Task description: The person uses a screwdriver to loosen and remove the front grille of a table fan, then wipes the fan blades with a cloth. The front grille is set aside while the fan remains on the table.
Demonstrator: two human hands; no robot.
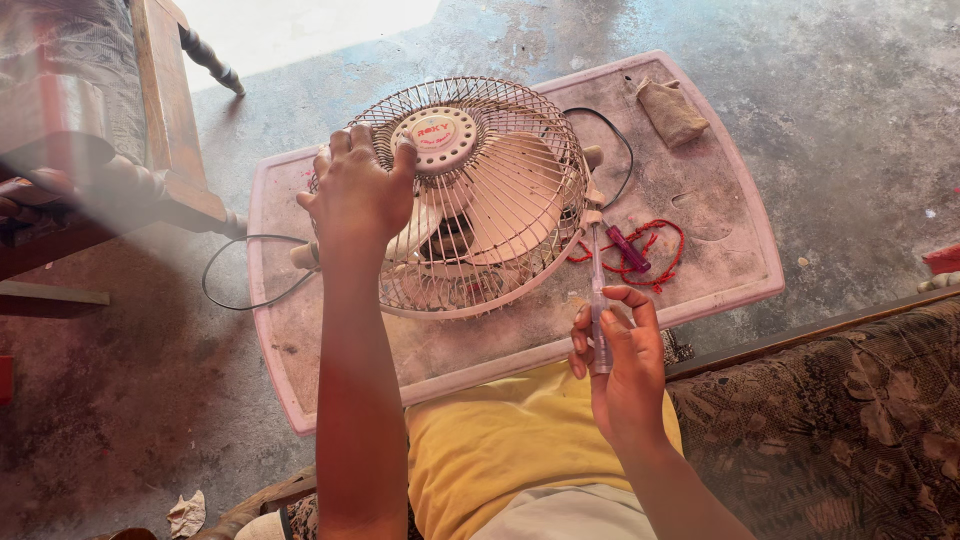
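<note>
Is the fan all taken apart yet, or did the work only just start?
Looks like just started. Nothing looks removed: the grille is on the fan and the blades sit behind it. In hand: the left hand steadies the grille, while the right hand aims a clear screwdriver at its rim. Left, probably: loosening that rim.

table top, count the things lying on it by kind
fan (left hand on its grille): 1
screwdriver (held in right hand, tip at the fan's rim): 1
black cord: 1
red string: 1
small dark red tool: 1
cloth pouch: 1
total: 6
</note>
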